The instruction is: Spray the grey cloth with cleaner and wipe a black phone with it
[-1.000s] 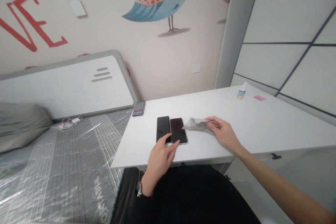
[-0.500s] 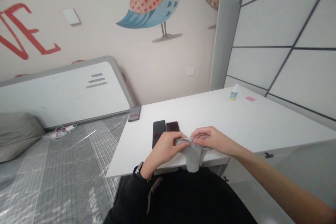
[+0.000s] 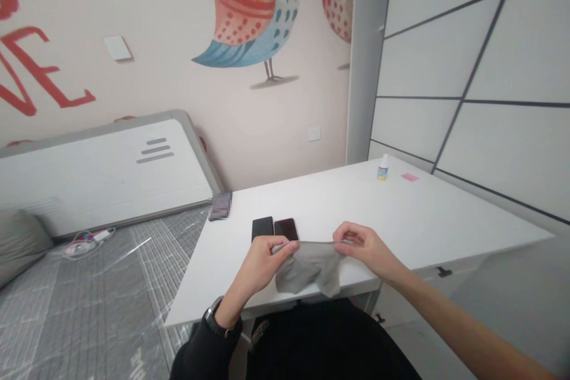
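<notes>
Both of my hands hold a grey cloth stretched between them above the near edge of the white table. My left hand pinches its left top corner and my right hand pinches its right top corner; the cloth hangs down loosely. Just behind my left hand two dark phones lie side by side on the table, the left phone and the right phone, their near ends hidden by my hand and the cloth.
A small white bottle and a pink slip lie at the table's far right. A blurred small object sits at the far left corner. A bed with plastic-wrapped mattress is to the left; drawer handle below the table.
My right hand lifted the cloth off the table, my left hand left the phones and took its other corner, and the two hands have drawn it out wider. The view tilted upward.
</notes>
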Available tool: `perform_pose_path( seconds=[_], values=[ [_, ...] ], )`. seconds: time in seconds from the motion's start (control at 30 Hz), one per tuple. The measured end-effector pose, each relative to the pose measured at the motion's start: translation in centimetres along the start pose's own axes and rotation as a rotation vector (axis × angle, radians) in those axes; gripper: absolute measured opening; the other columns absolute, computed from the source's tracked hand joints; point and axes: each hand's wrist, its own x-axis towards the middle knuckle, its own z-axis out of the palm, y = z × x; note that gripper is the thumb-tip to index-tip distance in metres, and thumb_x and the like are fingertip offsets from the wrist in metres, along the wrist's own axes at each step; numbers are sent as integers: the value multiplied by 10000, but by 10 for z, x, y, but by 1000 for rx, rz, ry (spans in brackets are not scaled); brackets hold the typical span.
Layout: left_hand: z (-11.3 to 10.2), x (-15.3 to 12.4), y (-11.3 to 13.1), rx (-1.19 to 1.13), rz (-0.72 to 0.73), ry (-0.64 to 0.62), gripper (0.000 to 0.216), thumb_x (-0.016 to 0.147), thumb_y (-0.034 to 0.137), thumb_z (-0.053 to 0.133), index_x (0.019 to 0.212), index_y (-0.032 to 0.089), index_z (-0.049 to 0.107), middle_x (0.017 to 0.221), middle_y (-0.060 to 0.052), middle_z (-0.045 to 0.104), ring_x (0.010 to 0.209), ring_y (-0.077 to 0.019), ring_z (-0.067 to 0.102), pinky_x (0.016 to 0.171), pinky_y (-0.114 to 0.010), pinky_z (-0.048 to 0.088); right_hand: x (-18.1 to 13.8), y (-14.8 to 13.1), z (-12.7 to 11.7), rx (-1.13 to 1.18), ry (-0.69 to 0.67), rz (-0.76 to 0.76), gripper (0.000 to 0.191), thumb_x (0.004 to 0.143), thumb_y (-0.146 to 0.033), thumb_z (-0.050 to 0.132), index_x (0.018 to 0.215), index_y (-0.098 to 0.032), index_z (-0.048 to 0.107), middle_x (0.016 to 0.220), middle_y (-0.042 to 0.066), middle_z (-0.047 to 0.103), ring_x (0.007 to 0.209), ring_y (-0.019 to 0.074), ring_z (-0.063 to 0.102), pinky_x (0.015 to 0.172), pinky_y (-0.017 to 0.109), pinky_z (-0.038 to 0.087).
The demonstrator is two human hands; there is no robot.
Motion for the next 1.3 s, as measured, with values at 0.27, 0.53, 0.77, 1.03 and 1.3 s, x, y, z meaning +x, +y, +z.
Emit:
perform_pose_path(
  seconds=[0.27,0.53,0.77,1.03,1.3],
  values=[
    [-24,62,7,292,267,178,233,954,342,611,869,229,796,969,-70,768,878,-242,672,811,-356,513,68,-9,-35,-49,228,-158,427,744,-605,814,850,-213,681,878,46,714,866,220,673,874,386,539],
    [9,67,-7,431,436,41,217,1005,282,596,1100,239,786,1189,-50,772,1072,-228,711,947,-365,555,53,7,-71,-308,177,-220,333,876,-562,720,925,-234,748,1003,69,769,991,259,707,966,425,535],
    [59,22,-31,578,509,-219,243,977,352,646,1108,188,769,1173,-89,776,1090,-295,700,1032,-494,526,-29,33,-82,-559,-153,-130,225,931,-470,692,893,-273,794,1022,48,796,995,277,726,1049,475,500],
    [61,33,-39,764,264,-166,485,1050,423,479,1462,177,548,1552,-146,547,1454,-318,481,1244,-574,307,14,41,-64,-778,-228,-153,460,1066,-501,414,1361,-260,671,1429,88,660,1363,272,572,1212,487,376],
    [56,61,-46,795,237,-272,641,1027,539,465,1559,183,430,1651,-166,386,1533,-346,369,1258,-622,247,47,69,-60,-946,-331,-77,713,1008,-664,452,1593,-260,406,1657,136,365,1559,364,282,1251,670,121]
  ],
)
